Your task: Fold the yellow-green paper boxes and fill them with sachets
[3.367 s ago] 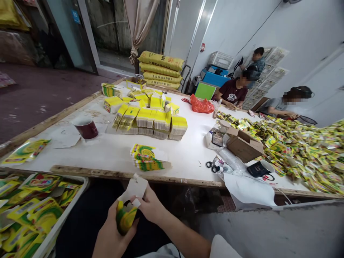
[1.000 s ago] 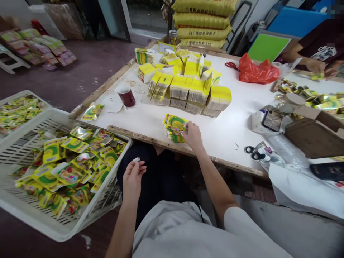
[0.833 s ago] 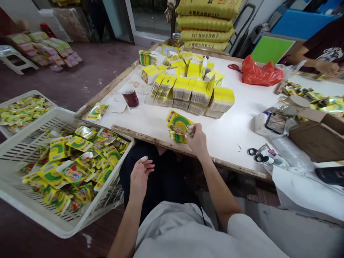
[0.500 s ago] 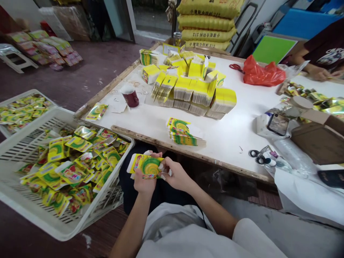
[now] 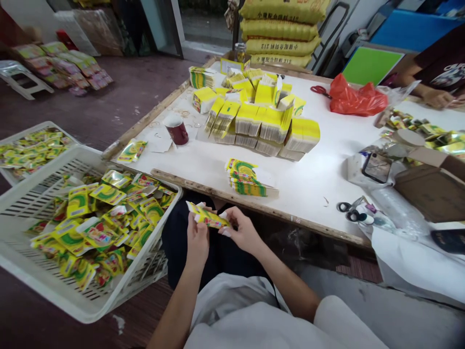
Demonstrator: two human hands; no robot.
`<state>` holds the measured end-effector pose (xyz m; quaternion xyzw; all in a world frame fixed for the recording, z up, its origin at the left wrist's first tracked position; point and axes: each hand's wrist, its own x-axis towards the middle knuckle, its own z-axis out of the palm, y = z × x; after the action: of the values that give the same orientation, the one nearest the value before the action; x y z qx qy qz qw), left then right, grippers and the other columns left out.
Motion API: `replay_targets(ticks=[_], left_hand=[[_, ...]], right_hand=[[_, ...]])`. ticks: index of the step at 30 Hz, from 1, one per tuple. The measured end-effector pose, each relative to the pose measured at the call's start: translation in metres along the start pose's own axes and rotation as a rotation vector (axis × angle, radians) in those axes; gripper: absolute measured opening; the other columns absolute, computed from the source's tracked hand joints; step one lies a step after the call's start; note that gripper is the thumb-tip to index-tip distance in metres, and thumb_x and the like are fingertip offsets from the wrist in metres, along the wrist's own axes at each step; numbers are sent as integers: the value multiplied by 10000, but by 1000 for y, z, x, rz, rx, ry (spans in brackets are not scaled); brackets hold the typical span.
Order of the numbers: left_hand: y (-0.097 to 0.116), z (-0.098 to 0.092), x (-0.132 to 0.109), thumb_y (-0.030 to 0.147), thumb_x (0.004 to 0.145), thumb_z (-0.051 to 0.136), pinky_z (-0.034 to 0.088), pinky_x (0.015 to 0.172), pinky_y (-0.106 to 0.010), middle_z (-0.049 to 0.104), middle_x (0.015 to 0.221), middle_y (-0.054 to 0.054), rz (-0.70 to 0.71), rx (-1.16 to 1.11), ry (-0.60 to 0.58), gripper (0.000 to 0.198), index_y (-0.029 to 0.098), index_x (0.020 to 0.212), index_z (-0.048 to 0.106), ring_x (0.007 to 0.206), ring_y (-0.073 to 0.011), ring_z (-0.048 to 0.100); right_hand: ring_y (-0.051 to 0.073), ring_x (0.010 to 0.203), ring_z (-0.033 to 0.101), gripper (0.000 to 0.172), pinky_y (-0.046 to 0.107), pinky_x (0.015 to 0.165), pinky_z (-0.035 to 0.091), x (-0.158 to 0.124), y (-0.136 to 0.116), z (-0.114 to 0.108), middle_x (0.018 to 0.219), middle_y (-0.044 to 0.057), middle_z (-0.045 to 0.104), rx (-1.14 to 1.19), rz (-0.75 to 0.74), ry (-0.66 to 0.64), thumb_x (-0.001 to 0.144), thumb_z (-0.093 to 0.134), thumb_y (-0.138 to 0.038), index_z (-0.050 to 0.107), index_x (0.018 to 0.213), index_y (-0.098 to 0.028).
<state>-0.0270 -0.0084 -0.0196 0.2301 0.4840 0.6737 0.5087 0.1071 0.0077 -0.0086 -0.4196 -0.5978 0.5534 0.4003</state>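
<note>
Both my hands hold one flat yellow-and-green carton blank [image 5: 209, 217] over my lap, just below the table's front edge. My left hand [image 5: 197, 238] grips its left end, fingers closed. My right hand [image 5: 241, 230] pinches its right end. The blank is tilted nearly edge-on to me. A small stack of the same flat blanks [image 5: 248, 178] lies on the white table [image 5: 312, 174] just beyond my hands.
A white plastic crate [image 5: 43, 286] full of yellow-green packets stands at my left, a second one behind it. Stacked yellow cartons [image 5: 261, 121], a dark red mug [image 5: 177, 130], scissors [image 5: 348, 208], a phone [image 5: 377, 167] and a cardboard box [image 5: 432, 189] sit on the table. Another person's hands [image 5: 438, 99] work at far right.
My right hand took a blank from the stack and brought it down to my left hand. Since half a second ago the blank has turned from face-up to nearly edge-on.
</note>
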Motion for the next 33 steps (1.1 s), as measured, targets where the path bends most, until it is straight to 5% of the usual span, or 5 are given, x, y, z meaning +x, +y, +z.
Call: replay_targets(ticks=[6, 10, 16, 21, 33], left_hand=[[7, -18, 3, 474, 673, 816, 572, 754, -373, 744, 802, -68, -23, 145, -22, 403, 145, 894, 743, 786, -250, 709], [35, -36, 12, 655, 657, 752, 495, 985, -453, 716, 1159, -174, 42, 180, -236, 753, 160, 1217, 659, 1110, -323, 664], [32, -27, 5, 304, 520, 911, 455, 1016, -470, 681, 1228, -126, -130, 603, -608, 780, 239, 1243, 627, 1132, -333, 635], [5, -13, -10, 327, 544, 888, 428, 1007, -490, 686, 1068, -66, 4, 779, -338, 673, 243, 1146, 599, 1052, -315, 627], [-3, -12, -33, 286, 548, 855, 494, 738, -345, 689, 988, -74, 82, 732, -304, 669, 233, 1121, 512, 852, -272, 680]], right_hand=[[151, 672, 592, 90, 263, 620, 452, 0, -17, -39, 770, 0, 676, -215, -113, 14, 847, 536, -190, 622, 860, -215], [196, 837, 607, 181, 337, 776, 473, 1, -25, -57, 860, 41, 701, -567, -330, -50, 877, 515, -121, 664, 859, -223], [216, 1045, 579, 220, 495, 1128, 274, -4, -23, -36, 963, 6, 713, -804, -502, -135, 943, 520, -161, 685, 947, -306], [296, 1333, 453, 584, 521, 1127, 350, -5, 2, -11, 1423, 160, 482, -352, -262, 394, 881, 569, -317, 373, 1422, -214], [250, 1049, 666, 483, 448, 954, 525, -6, 9, 1, 1107, 55, 701, 285, 258, -74, 803, 608, -275, 568, 1284, -254]])
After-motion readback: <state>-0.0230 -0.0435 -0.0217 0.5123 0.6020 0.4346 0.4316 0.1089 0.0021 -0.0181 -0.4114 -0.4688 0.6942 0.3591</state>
